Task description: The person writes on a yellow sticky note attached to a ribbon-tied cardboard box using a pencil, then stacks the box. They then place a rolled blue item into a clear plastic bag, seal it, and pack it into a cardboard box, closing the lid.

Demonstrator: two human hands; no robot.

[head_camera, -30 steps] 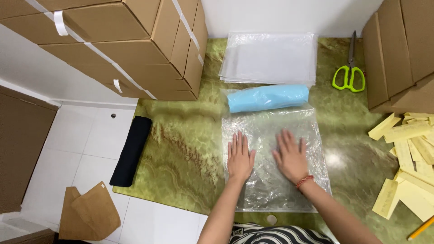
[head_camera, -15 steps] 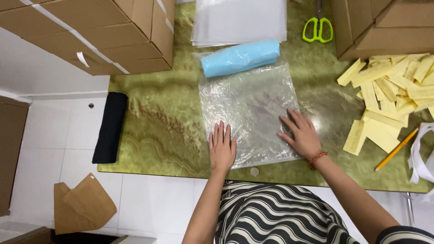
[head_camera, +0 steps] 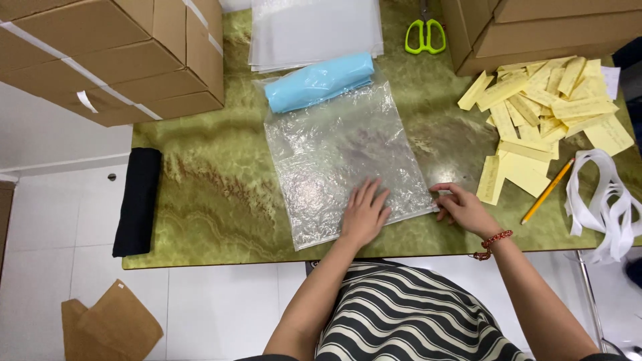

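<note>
While my left hand (head_camera: 364,215) lies flat and open, palm down, on the near part of the crinkled clear plastic bag (head_camera: 341,154), my right hand (head_camera: 463,208) has slid off the plastic to its near right corner and now pinches that edge between curled fingertips. A second ago both my palms were spread on the sheet, smoothing it; now one pins it and the other grips the corner, so I judge the smoothing is over and the corner is being worked.

Far to the left of my left hand, one folded black cloth (head_camera: 137,200) lies at the edge of the green marbled table (head_camera: 207,194). Beyond it and to the left sits a stack of brown cardboard boxes (head_camera: 114,53); I cannot count them surely.

The bag lies flat on the table under my left hand, stretching away from me. Just beyond its far edge rests one rolled light blue plastic bundle (head_camera: 319,81), and beyond that one pile of clear plastic sheets (head_camera: 314,30).

Beyond my right hand lies one pair of green-handled scissors (head_camera: 425,33). To the right of that hand is a loose heap of pale yellow paper slips (head_camera: 548,100), too many to count, then one orange pencil (head_camera: 547,190), then a tangle of white paper strips (head_camera: 602,200).
</note>
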